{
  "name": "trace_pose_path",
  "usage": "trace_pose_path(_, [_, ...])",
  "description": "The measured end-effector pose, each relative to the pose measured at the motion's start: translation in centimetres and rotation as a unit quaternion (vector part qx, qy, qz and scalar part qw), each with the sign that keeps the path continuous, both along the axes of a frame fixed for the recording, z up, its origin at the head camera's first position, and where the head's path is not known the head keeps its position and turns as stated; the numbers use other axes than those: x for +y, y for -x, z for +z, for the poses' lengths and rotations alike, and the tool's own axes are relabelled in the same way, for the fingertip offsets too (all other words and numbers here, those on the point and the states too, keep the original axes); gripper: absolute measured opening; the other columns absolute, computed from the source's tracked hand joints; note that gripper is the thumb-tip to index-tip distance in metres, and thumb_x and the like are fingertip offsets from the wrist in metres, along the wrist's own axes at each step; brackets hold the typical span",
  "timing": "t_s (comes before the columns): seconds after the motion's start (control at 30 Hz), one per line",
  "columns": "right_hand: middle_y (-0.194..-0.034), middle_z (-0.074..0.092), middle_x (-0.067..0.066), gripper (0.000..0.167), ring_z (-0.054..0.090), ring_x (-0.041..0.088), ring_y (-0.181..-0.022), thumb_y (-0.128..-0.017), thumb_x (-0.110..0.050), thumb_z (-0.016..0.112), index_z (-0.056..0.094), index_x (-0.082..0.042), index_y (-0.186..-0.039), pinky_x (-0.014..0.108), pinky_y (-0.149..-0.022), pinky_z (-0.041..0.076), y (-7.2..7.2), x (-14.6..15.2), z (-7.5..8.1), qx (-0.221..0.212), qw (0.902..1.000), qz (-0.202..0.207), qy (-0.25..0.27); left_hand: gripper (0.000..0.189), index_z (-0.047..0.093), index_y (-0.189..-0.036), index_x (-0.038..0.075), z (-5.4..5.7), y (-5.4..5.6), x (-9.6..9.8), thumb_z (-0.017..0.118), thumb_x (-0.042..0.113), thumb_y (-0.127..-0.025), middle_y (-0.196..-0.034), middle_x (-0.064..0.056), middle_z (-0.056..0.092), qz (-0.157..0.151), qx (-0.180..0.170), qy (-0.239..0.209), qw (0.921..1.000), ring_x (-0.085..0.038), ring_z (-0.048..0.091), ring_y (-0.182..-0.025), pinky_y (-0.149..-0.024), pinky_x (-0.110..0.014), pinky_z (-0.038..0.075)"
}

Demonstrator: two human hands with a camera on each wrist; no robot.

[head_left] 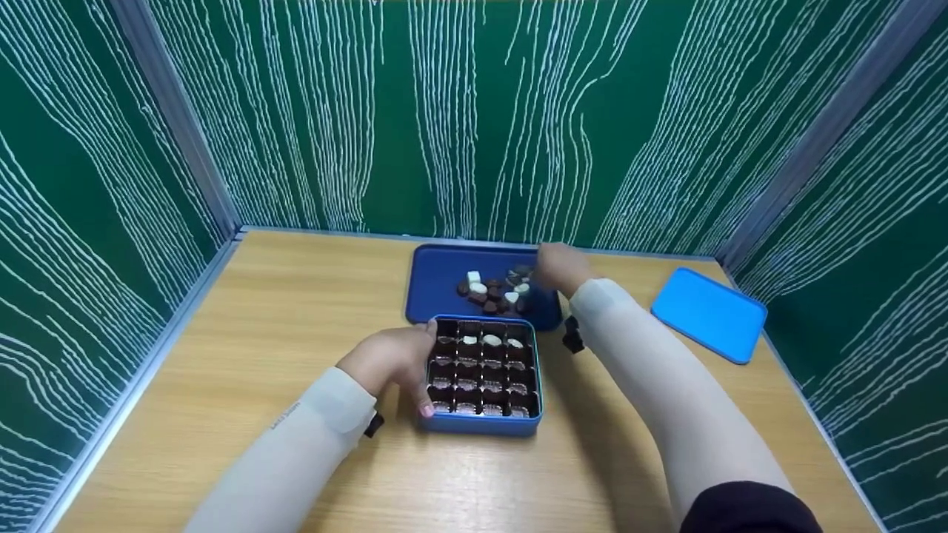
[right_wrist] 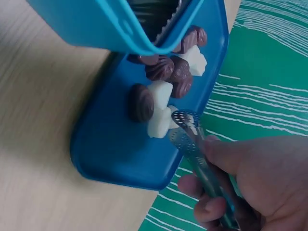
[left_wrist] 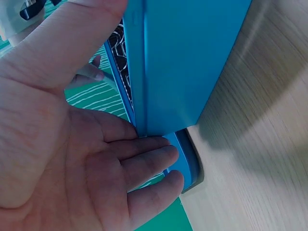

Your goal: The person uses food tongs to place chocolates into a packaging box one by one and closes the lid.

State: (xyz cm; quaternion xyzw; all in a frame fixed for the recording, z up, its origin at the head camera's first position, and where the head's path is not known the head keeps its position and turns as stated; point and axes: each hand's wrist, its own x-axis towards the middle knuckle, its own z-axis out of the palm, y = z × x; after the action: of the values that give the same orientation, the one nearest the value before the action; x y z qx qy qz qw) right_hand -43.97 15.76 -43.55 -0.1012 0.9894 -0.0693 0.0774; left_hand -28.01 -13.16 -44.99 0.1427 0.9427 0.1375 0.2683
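We see the left hand [head_left: 396, 355] along the left wall of the blue box [head_left: 480, 426], its thumb set apart at the near corner and its fingers lying fairly straight against the side; we take this as a light brace, there to keep the box from sliding. The right hand [right_wrist: 269, 178] is curled round a pair of metal tongs [right_wrist: 206, 168], probably so that bare fingers need not touch the sweets. The perforated tips stand slightly apart over a white chocolate [right_wrist: 158, 123], though we cannot tell whether they grip anything. The chocolates, dark [right_wrist: 140, 103] and white, lie loose in a cluster on the navy tray [head_left: 437, 259], which sits just beyond the box; we would guess the two are set so close to keep each reach short. In the box, a dark divided insert [head_left: 480, 381] gives every piece its own cell, and three pale sweets [head_left: 492, 340] rest toward the far side. A brighter blue lid or shallow tray [head_left: 709, 315], we cannot tell which, lies off to the right, presumably out of the way. Under it all we have a light wood-grained desk [head_left: 318, 289], shining softly near its front. Green walls [head_left: 400, 148] streaked with wavering white lines close it in at the back and sides, with grey posts [head_left: 174, 118] at the corners.
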Motion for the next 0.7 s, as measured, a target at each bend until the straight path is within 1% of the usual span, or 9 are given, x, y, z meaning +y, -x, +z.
trace_pose_path(0.17, [-0.124,0.082,0.023,0.025,0.075,0.034,-0.102,-0.103,-0.014,0.073,0.078,0.002,-0.121,0.054,-0.097,0.067,-0.7,0.6,1.4,-0.010,0.9985,0.030,-0.045,0.169,0.000,-0.181,0.002,0.0,0.1,-0.2,0.110,0.047,-0.061,-0.189,-0.023,0.017,-0.003,0.001,0.002,1.0000,-0.042,0.026,-0.175,-0.145,-0.053,0.027])
trace_pose_path(0.27, [-0.126,0.082,0.022,0.028,0.078,0.036,-0.107,-0.104,-0.018,0.074,0.078,0.002,-0.122,0.056,-0.102,0.067,-1.0,0.7,2.1,-0.007,0.9957,0.053,-0.075,0.168,0.001,-0.181,0.001,0.1,0.1,-0.3,0.110,0.046,-0.061,-0.189,-0.023,0.017,-0.003,0.005,0.006,1.0000,-0.042,0.028,-0.174,-0.144,-0.053,0.029])
trace_pose_path(0.4, [-0.120,0.083,0.020,0.029,0.077,0.033,-0.101,-0.108,-0.025,0.074,0.079,0.002,-0.121,0.054,-0.098,0.068,-1.2,0.6,2.7,0.005,0.9899,0.079,-0.118,0.168,0.001,-0.181,0.001,0.1,0.1,-0.2,0.111,0.045,-0.061,-0.189,-0.022,0.018,0.001,0.006,0.009,0.9999,-0.043,0.033,-0.172,-0.143,-0.053,0.032])
trace_pose_path(0.5, [-0.117,0.083,0.019,0.031,0.075,0.030,-0.096,-0.110,-0.027,0.073,0.078,0.002,-0.119,0.053,-0.095,0.068,-1.4,0.5,3.0,0.007,0.9869,0.084,-0.138,0.169,0.001,-0.181,0.002,0.1,0.0,-0.1,0.111,0.044,-0.061,-0.189,-0.023,0.019,0.004,0.004,0.004,1.0000,-0.043,0.035,-0.171,-0.142,-0.053,0.033])
trace_pose_path(0.57, [-0.117,0.083,0.019,0.033,0.075,0.031,-0.097,-0.111,-0.029,0.072,0.078,0.002,-0.120,0.053,-0.095,0.069,-1.5,0.5,3.0,0.004,0.9863,0.083,-0.143,0.168,0.000,-0.181,0.002,0.1,0.0,-0.1,0.111,0.043,-0.061,-0.189,-0.022,0.019,0.005,0.001,0.000,1.0000,-0.044,0.035,-0.171,-0.142,-0.053,0.033])
trace_pose_path(0.7, [-0.120,0.084,0.021,0.042,0.080,0.034,-0.103,-0.113,-0.037,0.070,0.079,0.002,-0.122,0.053,-0.099,0.069,-1.8,0.6,2.6,-0.003,0.9895,0.075,-0.124,0.169,0.000,-0.181,0.002,0.0,0.0,0.1,0.111,0.043,-0.061,-0.190,-0.021,0.018,0.004,0.001,-0.002,1.0000,-0.043,0.032,-0.172,-0.143,-0.053,0.031])
